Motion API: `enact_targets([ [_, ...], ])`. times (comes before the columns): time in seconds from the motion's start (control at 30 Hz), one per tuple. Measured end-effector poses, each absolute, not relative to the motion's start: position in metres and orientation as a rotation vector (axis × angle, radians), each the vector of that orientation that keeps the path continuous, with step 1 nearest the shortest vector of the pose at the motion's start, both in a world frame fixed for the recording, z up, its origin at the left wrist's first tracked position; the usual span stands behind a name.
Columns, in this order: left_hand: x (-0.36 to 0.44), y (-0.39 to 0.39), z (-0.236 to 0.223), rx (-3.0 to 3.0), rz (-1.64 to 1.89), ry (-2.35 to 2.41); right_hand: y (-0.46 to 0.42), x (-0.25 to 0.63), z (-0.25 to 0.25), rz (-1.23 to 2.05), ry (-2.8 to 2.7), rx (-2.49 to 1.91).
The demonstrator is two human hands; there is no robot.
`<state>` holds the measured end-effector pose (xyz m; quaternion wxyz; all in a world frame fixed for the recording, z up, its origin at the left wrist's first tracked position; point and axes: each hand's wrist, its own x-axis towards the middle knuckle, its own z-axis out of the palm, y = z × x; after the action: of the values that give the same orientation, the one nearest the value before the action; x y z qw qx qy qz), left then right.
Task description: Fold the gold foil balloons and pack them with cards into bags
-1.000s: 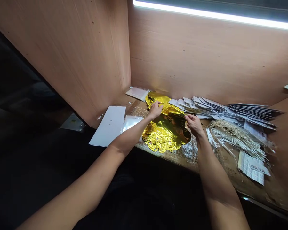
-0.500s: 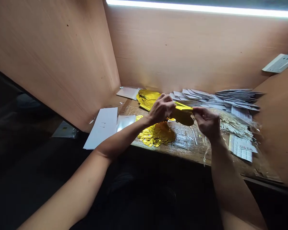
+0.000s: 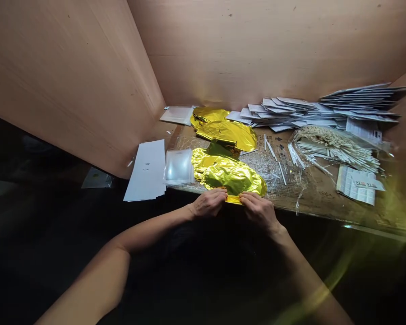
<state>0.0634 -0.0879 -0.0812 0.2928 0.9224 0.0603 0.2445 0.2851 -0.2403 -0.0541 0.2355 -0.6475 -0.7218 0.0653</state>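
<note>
My left hand (image 3: 209, 203) and my right hand (image 3: 259, 210) are close together at the table's front edge. Both pinch the narrow gold strip (image 3: 233, 199) at the near end of a crumpled gold foil balloon (image 3: 228, 176), which lies on the table in front of them. Farther back, another gold foil balloon (image 3: 226, 135) overlaps a third (image 3: 206, 115). My fingers hide part of the strip.
Stacks of white paper packets (image 3: 325, 108) fill the back right. A bag of white sticks (image 3: 331, 149), a printed leaflet (image 3: 357, 185) and loose sticks (image 3: 274, 153) lie right. White sheets (image 3: 145, 171) and a transparent plastic packet (image 3: 178, 167) lie left. Wooden panels enclose the back and left.
Both hands have moved down to the table's front edge, no longer lifting the foil above the table. The gold foil now lies spread in front of them, and the view has tilted.
</note>
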Motion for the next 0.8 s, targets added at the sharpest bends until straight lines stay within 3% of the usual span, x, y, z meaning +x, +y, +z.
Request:
enact_targets([
  [0.2,0.088,-0.062,-0.052,2.464,0.533,0.804,-0.185,0.302,-0.034,0.389,-1.535,-2.221],
  [0.4,0.094,-0.069,-0.059,2.875,0.454,0.153,-0.171,0.308,-0.029,0.469,-1.529,-2.327],
  [0.5,0.087,-0.080,-0.069,2.866,0.429,0.104,-0.201,0.293,-0.017,0.271,-1.538,-2.395],
  [0.6,0.081,-0.081,-0.068,2.773,0.447,0.077,-0.226,0.279,-0.003,0.051,-1.884,-2.214],
  [0.7,0.080,-0.068,-0.054,2.634,0.364,0.050,-0.221,0.282,0.003,0.218,-2.207,-2.065],
  [0.8,0.085,-0.043,-0.036,2.447,0.201,0.248,-0.185,0.308,0.003,0.566,-2.097,-2.069],
])
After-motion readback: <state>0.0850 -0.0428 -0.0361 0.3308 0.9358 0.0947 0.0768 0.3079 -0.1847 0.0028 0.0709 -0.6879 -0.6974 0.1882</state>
